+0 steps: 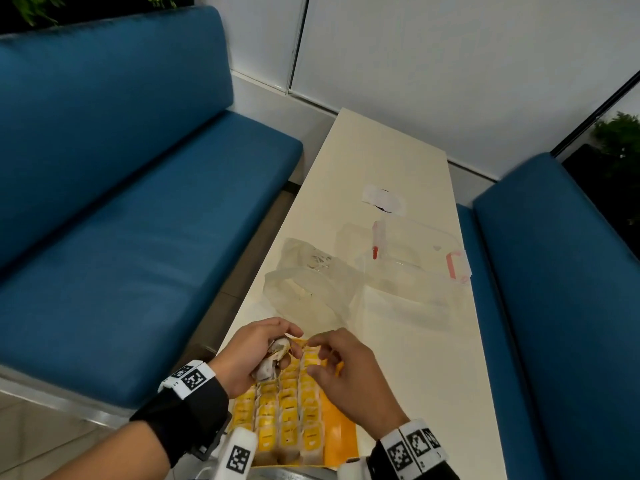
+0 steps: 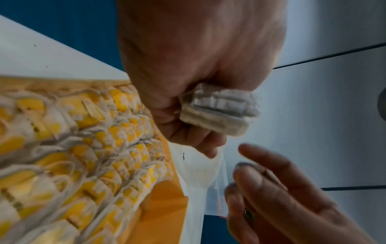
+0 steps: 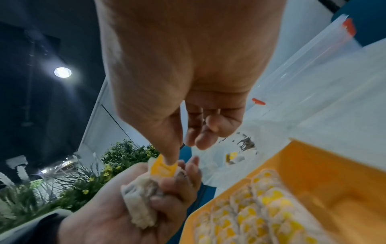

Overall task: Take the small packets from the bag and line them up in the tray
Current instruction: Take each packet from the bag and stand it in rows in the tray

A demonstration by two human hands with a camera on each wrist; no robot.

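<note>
Gripped in the left hand [image 1: 254,355] is a small bundle of packets [image 3: 140,203], fingers curled round it, held over the far end of the tray [image 1: 341,441]. Right hand [image 1: 346,375], fingers loosely bent, touches the top packet's yellow tag [image 3: 163,168] with its thumb; whether it pinches is hard to tell. Rows of packets [image 1: 287,420] fill the orange tray, its near edge cut off. Beyond, on the desk [image 1: 391,154], lies the clear bag [image 1: 311,282], contents indistinct.

The left hand [image 2: 188,69] is gripping a small stack of pale packets [image 2: 219,109] above the table. To its left, the yellow tray [image 2: 167,206] is holding rows of yellow-tagged packets. The right hand [image 2: 282,189] is hovering at the lower right, fingers relaxed.
</note>
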